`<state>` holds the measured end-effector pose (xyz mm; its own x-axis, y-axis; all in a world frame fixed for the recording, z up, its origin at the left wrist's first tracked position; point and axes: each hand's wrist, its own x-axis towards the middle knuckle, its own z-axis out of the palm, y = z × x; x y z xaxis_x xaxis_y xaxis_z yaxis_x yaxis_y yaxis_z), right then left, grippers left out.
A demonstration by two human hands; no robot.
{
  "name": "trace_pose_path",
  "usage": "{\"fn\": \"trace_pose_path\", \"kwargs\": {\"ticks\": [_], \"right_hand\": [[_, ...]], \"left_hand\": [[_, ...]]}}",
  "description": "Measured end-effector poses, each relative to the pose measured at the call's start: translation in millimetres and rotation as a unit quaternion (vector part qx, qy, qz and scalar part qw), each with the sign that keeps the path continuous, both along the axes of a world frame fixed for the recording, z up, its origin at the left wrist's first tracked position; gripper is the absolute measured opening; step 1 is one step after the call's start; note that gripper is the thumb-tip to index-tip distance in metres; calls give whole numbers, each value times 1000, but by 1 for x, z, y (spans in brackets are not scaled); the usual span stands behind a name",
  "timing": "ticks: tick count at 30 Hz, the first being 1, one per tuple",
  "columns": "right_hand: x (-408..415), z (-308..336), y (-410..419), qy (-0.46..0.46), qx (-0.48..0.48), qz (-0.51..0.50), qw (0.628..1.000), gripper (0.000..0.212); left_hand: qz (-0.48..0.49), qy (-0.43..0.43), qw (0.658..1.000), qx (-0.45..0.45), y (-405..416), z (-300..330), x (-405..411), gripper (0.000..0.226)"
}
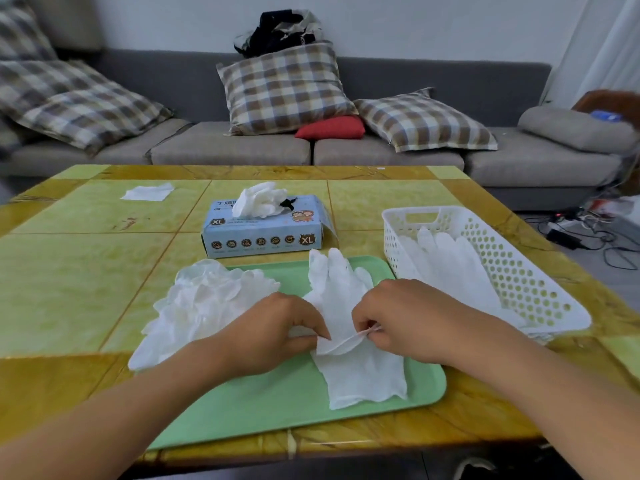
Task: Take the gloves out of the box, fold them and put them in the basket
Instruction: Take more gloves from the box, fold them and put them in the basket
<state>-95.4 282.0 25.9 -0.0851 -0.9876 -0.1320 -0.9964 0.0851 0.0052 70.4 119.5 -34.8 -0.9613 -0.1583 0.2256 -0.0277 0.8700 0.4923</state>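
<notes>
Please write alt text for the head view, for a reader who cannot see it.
Both hands, left and right, pinch a white glove lying on a green tray. Nearby are a glove pile, the box and a basket.

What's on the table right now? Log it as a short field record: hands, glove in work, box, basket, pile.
left hand: pinches the glove's edge
right hand: pinches the same glove
glove in work: lies flat on the green tray, fingers pointing away
glove box: behind the tray, gloves sticking out of its top
basket: white, right of the tray, gloves inside
loose pile of gloves: left, partly on the tray
</notes>
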Motion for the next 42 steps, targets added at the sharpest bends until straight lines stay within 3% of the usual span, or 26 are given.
{"fn": "trace_pose_path", "kwargs": {"ticks": [4,6,11,14,21,23,26,29,33,39,42], "right_hand": [[-7,26,8,8,-68,-7,998,19],[-13,40,14,-11,-75,-26,997,18],[5,27,19,-58,97,-6,994,19],[16,2,15,-54,179,4,982,16],[6,-1,11,-88,204,-5,975,10],[1,9,12,-141,212,-27,967,28],[-7,14,0,-191,82,-67,976,32],[-11,-1,-28,-111,-82,-122,983,19],[-12,-28,-68,-75,-15,-188,979,16],[-21,-36,-81,-144,-29,-200,969,77],[-29,-38,-89,-140,-45,-263,953,61]], "left_hand": [[10,113,991,-65,9,8,-8,16],[12,122,989,-81,13,14,-8,18],[-65,-27,995,-77,16,3,0,18],[-91,-67,991,-78,17,-3,2,14],[-95,-90,990,-55,21,3,2,19],[-89,-86,992,-20,20,4,1,22],[-18,-27,999,13,14,1,-7,35],[62,-27,995,-73,6,-2,-17,55],[75,-120,978,-152,1,-11,-23,55],[72,-123,977,-155,1,-22,-21,63],[76,-137,975,-155,-1,-24,-22,71]]}}
